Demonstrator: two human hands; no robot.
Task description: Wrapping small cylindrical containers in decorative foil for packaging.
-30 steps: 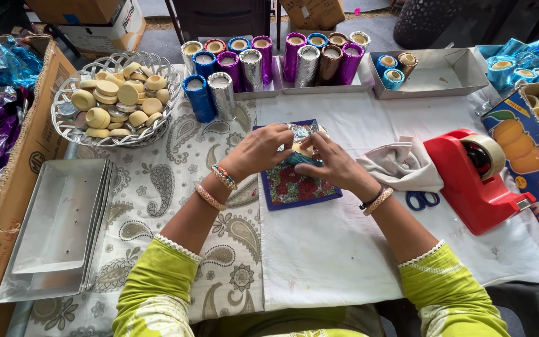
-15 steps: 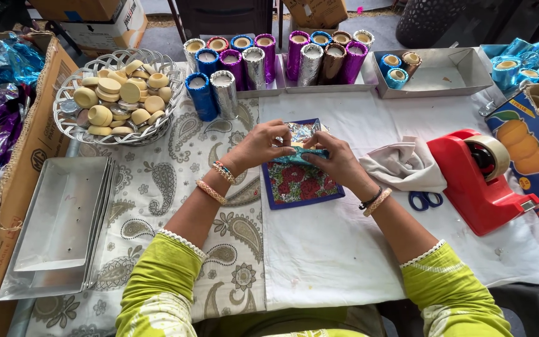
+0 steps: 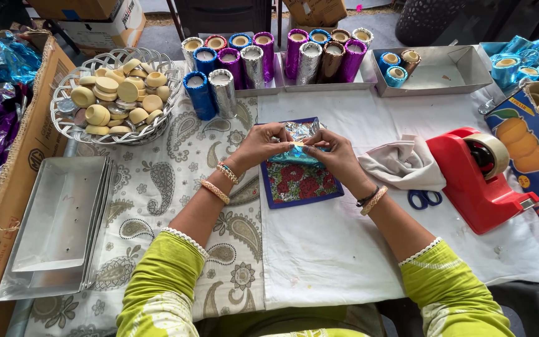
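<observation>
Head view: white cloth table (image 3: 344, 249), paisley runner (image 3: 157, 187); both hands (image 3: 301, 145) pinching silver foil wrap (image 3: 301, 131) over floral mat (image 3: 297, 184).

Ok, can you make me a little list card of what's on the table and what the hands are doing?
left hand: pinches the foil-wrapped piece from its left side
right hand: pinches the same piece from the right
under the hands: flowered mat with a blue edge
back row: foil-wrapped rolls, blue, silver, purple and brown, standing upright
left: wire basket of pale round discs
near left: stack of flat grey trays
right: red tape dispenser, blue-handled scissors, crumpled cloth
</observation>
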